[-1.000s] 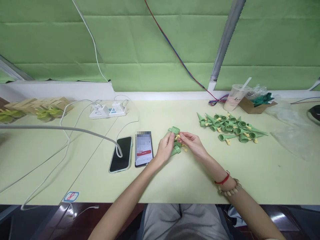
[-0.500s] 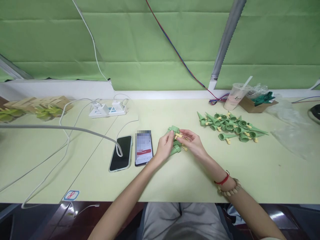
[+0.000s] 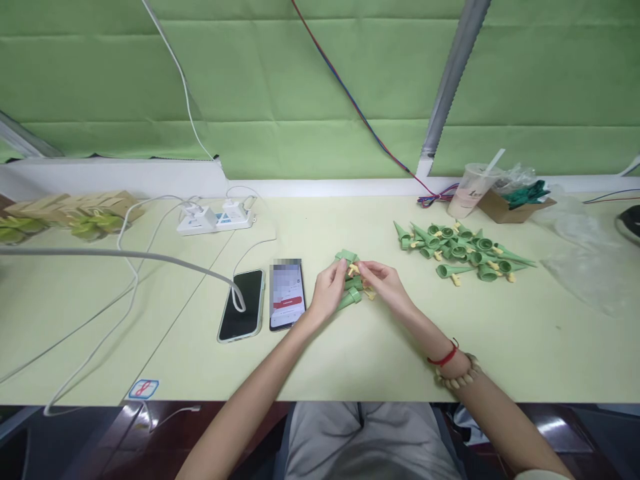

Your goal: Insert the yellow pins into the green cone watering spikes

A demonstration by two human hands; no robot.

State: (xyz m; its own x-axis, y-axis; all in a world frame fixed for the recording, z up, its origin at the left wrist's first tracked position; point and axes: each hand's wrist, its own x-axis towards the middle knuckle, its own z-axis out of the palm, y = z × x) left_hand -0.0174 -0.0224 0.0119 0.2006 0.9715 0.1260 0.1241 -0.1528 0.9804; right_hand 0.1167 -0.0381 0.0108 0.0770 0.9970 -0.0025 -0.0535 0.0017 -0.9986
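Observation:
Green plastic cone pieces [image 3: 350, 298] lie on the table between my hands, with small yellow parts [image 3: 370, 293] beside them. My left hand [image 3: 329, 291] is closed around a green cone piece [image 3: 346, 256], whose wide end shows past the thumb. Thumb and fingers of my right hand [image 3: 386, 283] pinch a small yellow peg-like part [image 3: 353, 269] against that piece. How far the two fit together is hidden by the fingers. To the right is a pile of green cones with yellow parts [image 3: 457, 252] sticking from their sides.
Two phones, one dark [image 3: 243, 310] and one lit [image 3: 287, 300], lie left of my hands. Behind them stands a power strip [image 3: 220, 223] with white cables. A drink cup [image 3: 467, 193], a cardboard box [image 3: 513, 212] and clear plastic bags [image 3: 583, 270] are at the right.
My right fingers have drawn together around the yellow part and moved slightly left, closer to my left thumb. The left hand keeps its hold on the green piece.

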